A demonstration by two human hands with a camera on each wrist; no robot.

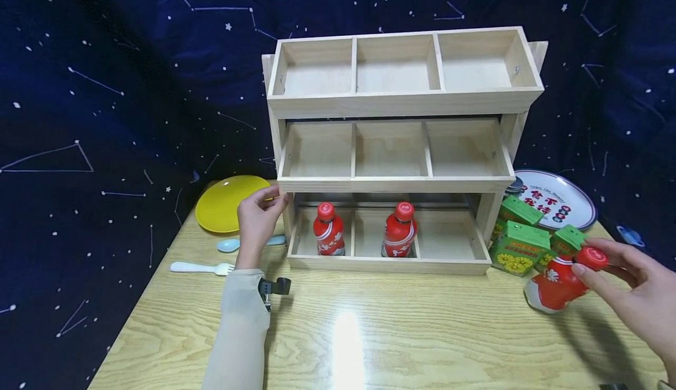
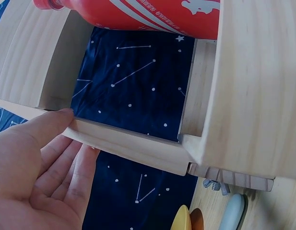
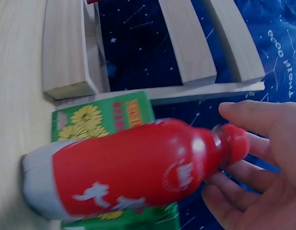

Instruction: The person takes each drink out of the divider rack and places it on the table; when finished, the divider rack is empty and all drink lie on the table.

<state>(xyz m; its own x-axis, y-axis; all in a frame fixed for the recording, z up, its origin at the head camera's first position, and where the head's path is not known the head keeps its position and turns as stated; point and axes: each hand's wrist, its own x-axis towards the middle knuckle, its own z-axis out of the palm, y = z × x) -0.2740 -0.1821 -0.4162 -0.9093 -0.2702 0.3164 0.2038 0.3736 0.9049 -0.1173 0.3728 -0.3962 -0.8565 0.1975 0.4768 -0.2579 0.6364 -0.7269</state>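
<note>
My left hand (image 1: 260, 217) pinches the left upright of a wooden three-tier rack (image 1: 391, 267), thumb on one side and fingers on the other in the left wrist view. My right hand (image 1: 636, 290) is around the cap of a red bottle (image 1: 557, 287) with white flowers, which stands on the table right of the rack. In the right wrist view the thumb is apart from the cap, and the fingers lie close behind the neck. Two similar bottles occupy the bottom tier: one red bottle (image 1: 328, 234) in the left compartment, another red bottle (image 1: 399, 234) by the right divider.
Green drink cartons (image 1: 520, 246) with yellow flowers stand behind the right-hand bottle. Behind them is a white plate (image 1: 578, 208) with printed characters. On the left lie a yellow plate (image 1: 224, 205), a blue spoon (image 1: 228, 245) and a white fork (image 1: 195, 267). A dark star-patterned cloth hangs behind.
</note>
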